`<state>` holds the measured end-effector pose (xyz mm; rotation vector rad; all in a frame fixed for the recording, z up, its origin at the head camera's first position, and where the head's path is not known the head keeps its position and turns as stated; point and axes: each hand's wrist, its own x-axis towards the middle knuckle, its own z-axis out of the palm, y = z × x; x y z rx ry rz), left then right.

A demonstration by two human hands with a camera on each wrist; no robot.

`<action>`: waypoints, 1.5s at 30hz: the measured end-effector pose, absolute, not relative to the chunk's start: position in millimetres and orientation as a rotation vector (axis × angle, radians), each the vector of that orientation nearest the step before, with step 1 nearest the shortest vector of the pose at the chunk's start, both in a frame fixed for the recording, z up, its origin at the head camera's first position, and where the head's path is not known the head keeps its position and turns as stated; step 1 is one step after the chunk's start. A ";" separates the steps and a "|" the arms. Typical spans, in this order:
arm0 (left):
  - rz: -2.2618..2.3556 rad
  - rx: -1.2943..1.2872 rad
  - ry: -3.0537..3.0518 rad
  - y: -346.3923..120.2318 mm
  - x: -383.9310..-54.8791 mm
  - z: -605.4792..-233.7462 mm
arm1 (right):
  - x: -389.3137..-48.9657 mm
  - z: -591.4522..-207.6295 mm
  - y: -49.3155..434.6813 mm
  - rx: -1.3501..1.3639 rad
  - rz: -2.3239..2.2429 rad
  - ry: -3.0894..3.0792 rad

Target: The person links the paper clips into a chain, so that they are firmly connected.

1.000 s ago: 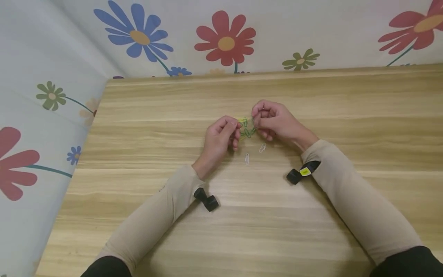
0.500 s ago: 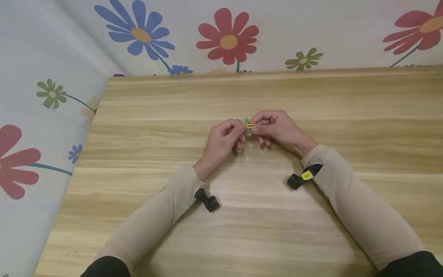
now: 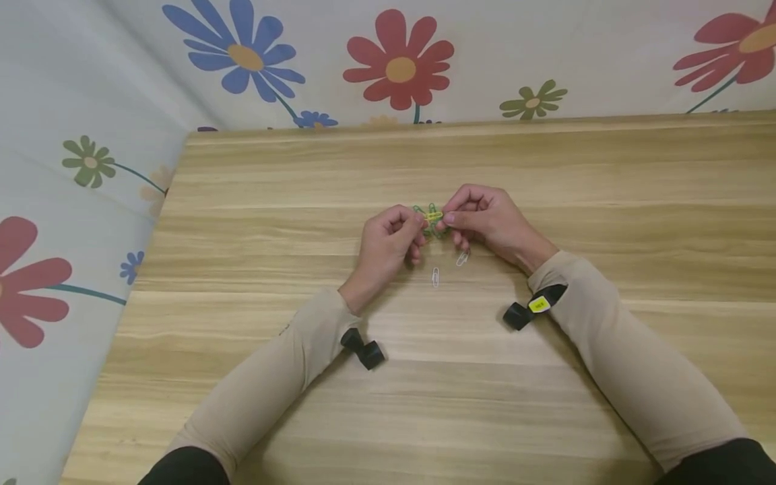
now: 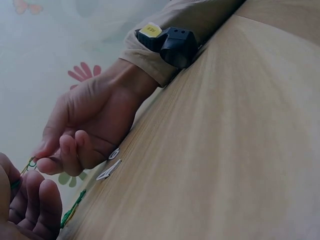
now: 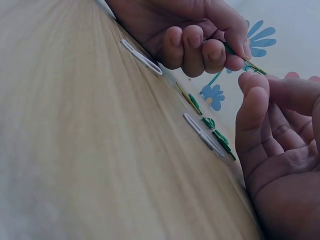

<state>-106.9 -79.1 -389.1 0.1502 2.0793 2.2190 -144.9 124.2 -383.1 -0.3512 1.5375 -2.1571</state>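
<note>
Right at the fingertips, we have the held clips point(image 3: 433, 217), yellow and green, bridging both hands: the left hand point(image 3: 389, 241) pinches them between thumb and forefinger, the right hand point(image 3: 492, 217) pinches from its own side, and we can't tell which clip each one has. Straight under those fingers, green clips point(image 5: 223, 142) lie on the table point(image 3: 461, 411), a yellow clip point(image 5: 182, 92) just beside one. Below the right fingers, we spot a white clip point(image 3: 463, 259); a second white clip point(image 3: 435, 277) lies below the gap between the hands. Back at the wrists, behind the fingers, sit black cameras point(image 3: 370, 355), then beige sleeves point(image 3: 261, 387). Well beyond the fingers, we see a flowered sheet point(image 3: 479, 54).
</note>
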 end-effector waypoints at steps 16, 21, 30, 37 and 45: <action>2.118 0.272 1.924 -86.2 -110.8 -385.9 | -147.7 -385.8 125.4 -0.336 -2.354 1.266; 2.015 0.411 1.784 -94.0 -116.9 -385.0 | -147.4 -387.3 125.2 -0.403 -2.276 1.346; 1.907 0.488 1.821 -95.6 -117.5 -386.4 | -144.1 -388.2 121.6 -0.497 -2.220 1.459; 1.932 0.489 1.855 -96.1 -118.7 -387.3 | -143.8 -386.8 120.2 -0.479 -2.272 1.411; 2.094 0.503 1.740 -97.7 -117.5 -387.6 | -151.0 -385.9 127.7 -0.280 -2.328 1.732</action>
